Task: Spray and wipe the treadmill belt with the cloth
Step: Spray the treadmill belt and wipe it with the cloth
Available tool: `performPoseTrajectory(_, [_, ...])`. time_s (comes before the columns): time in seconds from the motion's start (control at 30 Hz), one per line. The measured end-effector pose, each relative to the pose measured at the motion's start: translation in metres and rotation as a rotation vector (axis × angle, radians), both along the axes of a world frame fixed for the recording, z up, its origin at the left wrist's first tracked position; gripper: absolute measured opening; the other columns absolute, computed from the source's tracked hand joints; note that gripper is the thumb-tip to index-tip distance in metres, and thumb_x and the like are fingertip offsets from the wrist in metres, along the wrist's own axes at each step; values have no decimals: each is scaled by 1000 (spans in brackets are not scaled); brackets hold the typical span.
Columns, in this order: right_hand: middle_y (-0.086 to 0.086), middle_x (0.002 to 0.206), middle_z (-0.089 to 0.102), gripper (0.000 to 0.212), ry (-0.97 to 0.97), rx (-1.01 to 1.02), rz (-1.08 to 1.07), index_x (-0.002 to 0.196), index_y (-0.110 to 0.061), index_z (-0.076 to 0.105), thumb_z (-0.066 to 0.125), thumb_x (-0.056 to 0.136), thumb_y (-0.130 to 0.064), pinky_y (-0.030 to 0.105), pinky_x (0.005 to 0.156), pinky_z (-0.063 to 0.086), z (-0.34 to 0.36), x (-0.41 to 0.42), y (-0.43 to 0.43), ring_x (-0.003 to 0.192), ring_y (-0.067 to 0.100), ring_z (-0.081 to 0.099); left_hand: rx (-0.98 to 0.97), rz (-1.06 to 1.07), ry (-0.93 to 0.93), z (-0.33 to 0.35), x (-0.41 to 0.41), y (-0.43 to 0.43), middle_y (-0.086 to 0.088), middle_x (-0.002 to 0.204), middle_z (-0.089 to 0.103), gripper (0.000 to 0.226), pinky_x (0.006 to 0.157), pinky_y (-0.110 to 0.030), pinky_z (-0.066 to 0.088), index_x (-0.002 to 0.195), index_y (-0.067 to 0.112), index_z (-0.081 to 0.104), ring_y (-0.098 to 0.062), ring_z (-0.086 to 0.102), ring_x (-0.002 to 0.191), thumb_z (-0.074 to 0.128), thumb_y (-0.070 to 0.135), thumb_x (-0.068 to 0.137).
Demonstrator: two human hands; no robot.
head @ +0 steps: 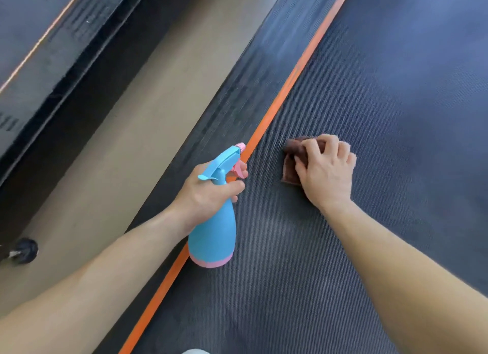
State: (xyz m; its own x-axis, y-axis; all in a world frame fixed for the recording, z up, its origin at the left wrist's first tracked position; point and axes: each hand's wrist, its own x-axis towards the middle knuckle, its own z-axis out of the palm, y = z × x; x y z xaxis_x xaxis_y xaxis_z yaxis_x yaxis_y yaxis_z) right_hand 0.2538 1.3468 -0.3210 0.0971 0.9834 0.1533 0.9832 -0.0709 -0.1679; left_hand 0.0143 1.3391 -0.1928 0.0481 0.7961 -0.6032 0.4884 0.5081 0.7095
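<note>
The dark textured treadmill belt (383,102) fills the right half of the head view. My left hand (208,192) grips the neck of a blue spray bottle (214,235) with a pink base and nozzle, one finger on the pink trigger. The bottle hangs over the orange stripe at the belt's left edge. My right hand (326,168) presses a folded brown cloth (290,161) onto the belt, fingers curled over it. Most of the cloth is hidden under the hand.
An orange stripe (280,100) separates the belt from the black ribbed side rail (237,89). Left of the rail lies tan floor (126,147), then another dark machine frame (52,52). A small black wheel (25,250) sits at the left edge.
</note>
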Motion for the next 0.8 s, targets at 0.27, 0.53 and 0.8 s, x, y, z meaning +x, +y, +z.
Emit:
performPoseTrajectory(0.27, [8, 119, 58, 31, -18, 24, 396, 106, -22, 66, 71, 83, -43, 47, 81, 42, -4, 2, -106, 102, 36, 52, 151, -99, -14, -3, 37, -3, 14, 113, 73, 23, 91, -32, 54, 105, 34, 72, -17, 69, 92, 69, 19, 87])
performPoseTrajectory(0.53, [9, 122, 56, 30, 14, 30, -86, 104, -23, 63, 61, 87, -47, 49, 82, 40, -11, 18, -83, 102, 36, 49, 212, -234, 17, -11, 65, -13, 20, 105, 67, 47, 75, -20, 45, 122, 42, 60, 0, 58, 73, 68, 11, 87])
performPoseTrajectory(0.8, [7, 118, 59, 27, 42, 86, -67, 100, -23, 65, 67, 85, -46, 47, 79, 42, -10, 19, -81, 100, 34, 52, 147, -486, -28, -11, 62, -4, -1, 106, 68, 42, 82, -10, 44, 116, 59, 61, -12, 63, 84, 71, 36, 83])
